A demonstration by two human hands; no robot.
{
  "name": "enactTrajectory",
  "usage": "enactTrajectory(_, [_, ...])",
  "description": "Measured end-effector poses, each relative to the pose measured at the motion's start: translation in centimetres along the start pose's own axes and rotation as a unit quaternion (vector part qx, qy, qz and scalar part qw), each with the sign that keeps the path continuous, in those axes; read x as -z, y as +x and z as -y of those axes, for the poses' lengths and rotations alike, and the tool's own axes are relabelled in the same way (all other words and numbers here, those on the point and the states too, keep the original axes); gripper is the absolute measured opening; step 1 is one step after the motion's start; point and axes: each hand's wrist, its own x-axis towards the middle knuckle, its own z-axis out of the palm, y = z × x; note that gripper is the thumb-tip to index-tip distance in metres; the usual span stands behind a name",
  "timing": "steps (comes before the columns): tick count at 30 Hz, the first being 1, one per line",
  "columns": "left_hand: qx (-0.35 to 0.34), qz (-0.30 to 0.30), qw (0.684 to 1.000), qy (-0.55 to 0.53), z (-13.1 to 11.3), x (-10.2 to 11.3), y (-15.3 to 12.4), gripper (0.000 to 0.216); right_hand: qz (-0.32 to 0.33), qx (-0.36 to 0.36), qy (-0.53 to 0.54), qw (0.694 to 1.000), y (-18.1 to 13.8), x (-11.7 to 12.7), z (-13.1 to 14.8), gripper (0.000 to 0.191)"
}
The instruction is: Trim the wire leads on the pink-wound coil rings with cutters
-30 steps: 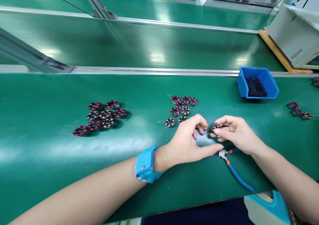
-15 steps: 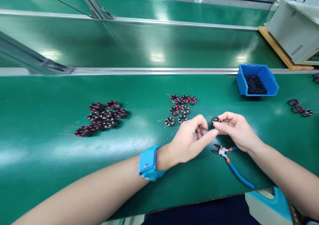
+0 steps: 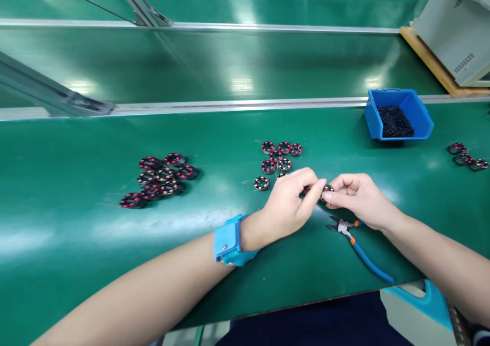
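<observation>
Ring-shaped coil (image 3: 328,188) between hands (image 3: 360,200); smooth, glossy green tabletop (image 3: 214,131).

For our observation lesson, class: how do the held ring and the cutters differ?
The ring is held in the right hand; the cutters lie open on the green table. The ring is round and compact; the cutters are longer and blue-handled. Both show some black.

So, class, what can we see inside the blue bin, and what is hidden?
The blue bin holds a heap of thin black pieces. The heap's top shows; whatever lies deeper, and the floor beneath, is covered.
</observation>
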Motion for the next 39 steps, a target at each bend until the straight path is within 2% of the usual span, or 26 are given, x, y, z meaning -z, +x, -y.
enactTrajectory(4, [0.035, -0.129, 0.989, -0.064, 0.0, 0.2, 0.4, 0.035, 0.003, -0.019, -0.007, 1.000, 0.0, 0.1, 0.1, 0.035])
enactTrajectory(5, [0.037, -0.126, 0.989, -0.068, -0.1, 0.3, 0.5, 0.034, 0.005, -0.021, -0.005, 1.000, 0.0, 0.1, 0.2, 0.035])
enactTrajectory(9, [0.028, 0.019, 0.999, -0.017, -0.5, 0.5, 0.6, 0.025, 0.019, -0.021, -0.003, 1.000, -0.1, -0.1, 0.3, 0.035])
enactTrajectory(10, [0.027, 0.027, 0.999, -0.012, -0.5, 0.5, 0.6, 0.025, 0.021, -0.022, -0.002, 1.000, -0.1, -0.1, 0.3, 0.035])
enactTrajectory(11, [0.030, 0.006, 0.999, -0.016, -0.5, 0.6, 0.7, 0.026, 0.021, -0.025, 0.000, 0.999, -0.1, -0.1, 0.3, 0.035])
enactTrajectory(14, [0.041, -0.139, 0.987, -0.074, -0.4, 1.2, 0.8, 0.027, 0.017, -0.034, 0.015, 0.999, 0.0, 0.0, 0.3, 0.035])
enactTrajectory(15, [0.040, -0.173, 0.979, -0.100, -0.4, 1.4, 0.7, 0.027, 0.013, -0.035, 0.027, 0.999, 0.0, 0.1, 0.4, 0.035])
enactTrajectory(16, [0.043, -0.182, 0.974, -0.126, -0.4, 1.4, 0.5, 0.025, 0.008, -0.034, 0.042, 0.999, 0.1, 0.2, 0.4, 0.036])
enactTrajectory(18, [0.067, -0.131, 0.976, -0.162, -0.5, 1.1, -0.1, 0.016, -0.006, -0.028, 0.074, 0.997, 0.1, 0.2, 0.4, 0.037])
enactTrajectory(20, [0.112, -0.049, 0.978, -0.167, -0.8, 0.3, -0.9, 0.032, -0.019, -0.017, 0.096, 0.995, 0.1, 0.1, 0.4, 0.037])
enactTrajectory(22, [0.140, -0.009, 0.977, -0.159, -1.0, -0.9, -1.4, 0.047, -0.024, -0.004, 0.100, 0.995, 0.1, -0.1, 0.2, 0.037])
enactTrajectory(25, [0.147, -0.023, 0.977, -0.155, -1.1, -2.2, -1.4, 0.042, -0.025, 0.016, 0.093, 0.995, 0.1, -0.5, -0.1, 0.035])
enactTrajectory(29, [0.153, -0.039, 0.971, -0.179, -0.7, -2.2, -0.9, 0.025, -0.020, 0.040, 0.068, 0.997, 0.0, -0.6, -0.4, 0.035])
enactTrajectory(35, [0.169, 0.031, 0.966, -0.192, 0.0, -1.3, -1.1, 0.026, -0.054, 0.147, -0.039, 0.987, -0.1, 0.8, -0.5, 0.036])
enactTrajectory(39, [0.177, 0.069, 0.959, -0.211, 0.4, -1.3, -1.2, 0.029, -0.039, 0.200, -0.064, 0.977, 0.1, 0.9, -0.7, 0.027])
